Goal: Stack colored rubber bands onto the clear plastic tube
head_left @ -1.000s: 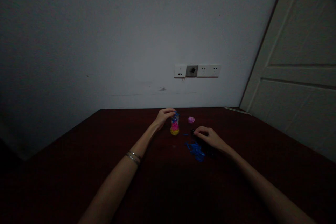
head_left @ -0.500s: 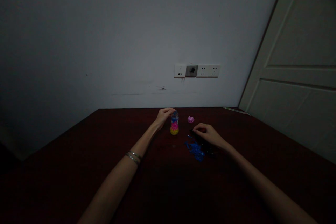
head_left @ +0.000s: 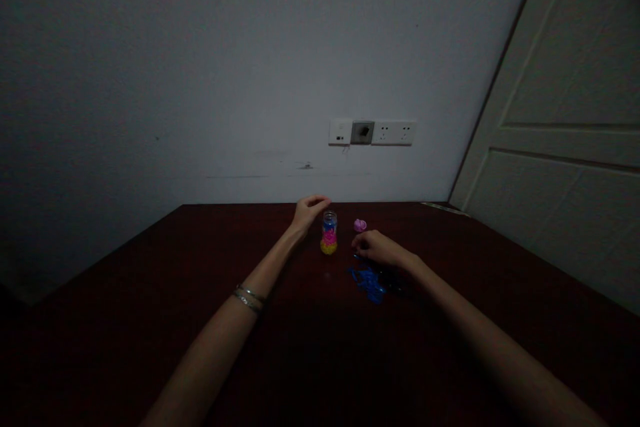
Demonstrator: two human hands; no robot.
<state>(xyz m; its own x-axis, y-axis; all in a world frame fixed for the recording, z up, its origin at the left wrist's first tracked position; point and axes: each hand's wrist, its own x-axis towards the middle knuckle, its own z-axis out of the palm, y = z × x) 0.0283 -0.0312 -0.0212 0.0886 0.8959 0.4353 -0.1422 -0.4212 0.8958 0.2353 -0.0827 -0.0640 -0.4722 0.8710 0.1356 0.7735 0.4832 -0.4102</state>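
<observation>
A small clear jar point(head_left: 329, 233) stands upright and uncapped on the dark red table, with yellow, pink and blue pieces layered inside. My left hand point(head_left: 307, 210) is raised just left of its mouth, fingers pressed together; whatever they hold, if anything, is too small to name. To the right of the jar, my right hand point(head_left: 373, 245) is low over the table with its fingertips pinched together, their contents unclear. Just below it lies a loose pile of blue strips point(head_left: 369, 283), with dark pieces point(head_left: 395, 280) beside it. A pink item point(head_left: 360, 225) sits behind my right hand.
The table point(head_left: 280, 347) meets a grey wall point(head_left: 250, 80) carrying a row of sockets point(head_left: 373, 133). A pale panelled door point(head_left: 565, 147) stands on the right. A thin light strip point(head_left: 445, 208) lies along the table's back right edge.
My left hand has lifted slightly from the jar's mouth, where blue was at its fingertips. The right hand has shifted left, towards the jar. The view has moved slightly.
</observation>
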